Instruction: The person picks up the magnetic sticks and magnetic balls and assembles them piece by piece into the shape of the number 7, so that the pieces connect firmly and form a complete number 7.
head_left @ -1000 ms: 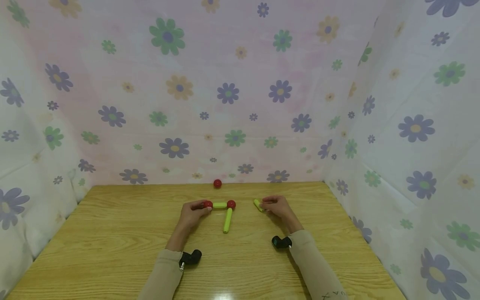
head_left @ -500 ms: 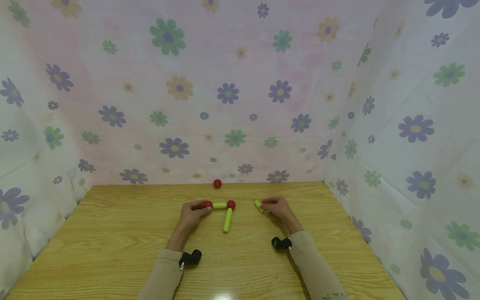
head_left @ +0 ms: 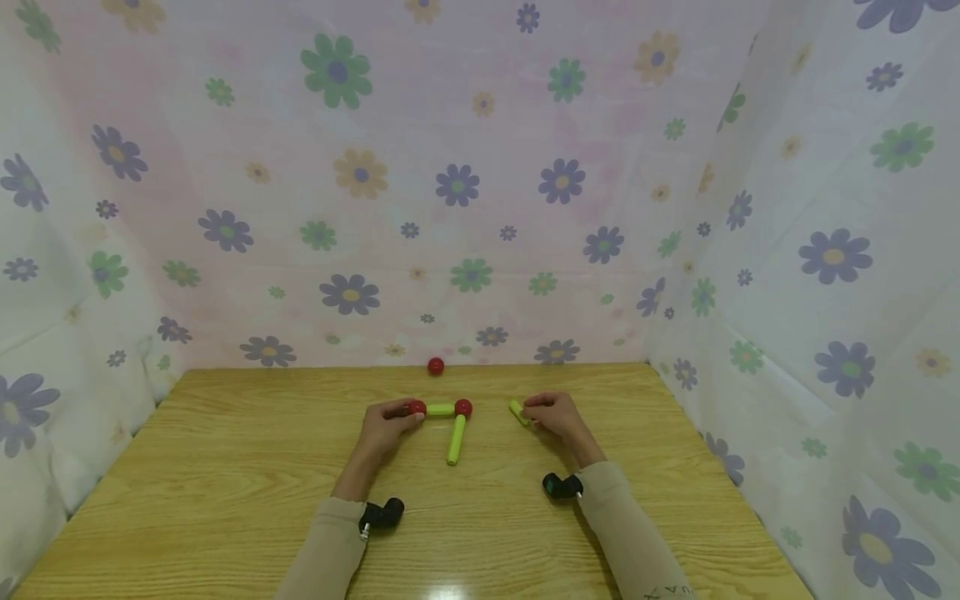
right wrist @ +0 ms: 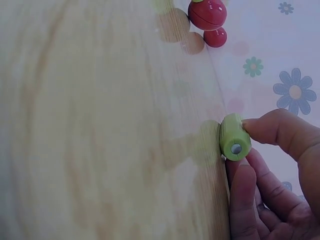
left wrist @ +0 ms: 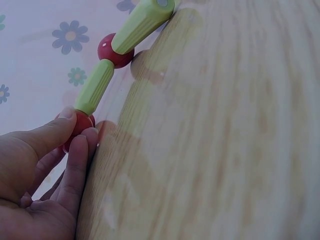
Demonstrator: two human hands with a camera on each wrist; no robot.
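My left hand (head_left: 387,427) pinches a red ball (left wrist: 82,123) between thumb and fingers. From that ball a lime-green magnetic rod (head_left: 440,410) runs right to a second red ball (head_left: 463,408). Another green rod (head_left: 455,442) joins this second ball and lies along the table towards me, its metal end showing in the left wrist view. On the right, my right hand (head_left: 557,414) pinches a separate green rod (right wrist: 235,137), thumb on one side and fingers on the other. That rod lies low at the tabletop, one metal tip facing the right wrist camera, apart from the joined pieces.
A loose red ball (head_left: 436,366) sits at the table's back edge, by the flowered cloth backdrop (head_left: 480,208). Cloth also hangs on both sides of the wooden table (head_left: 225,483). A black wrist camera (head_left: 384,513) is worn on each sleeve.
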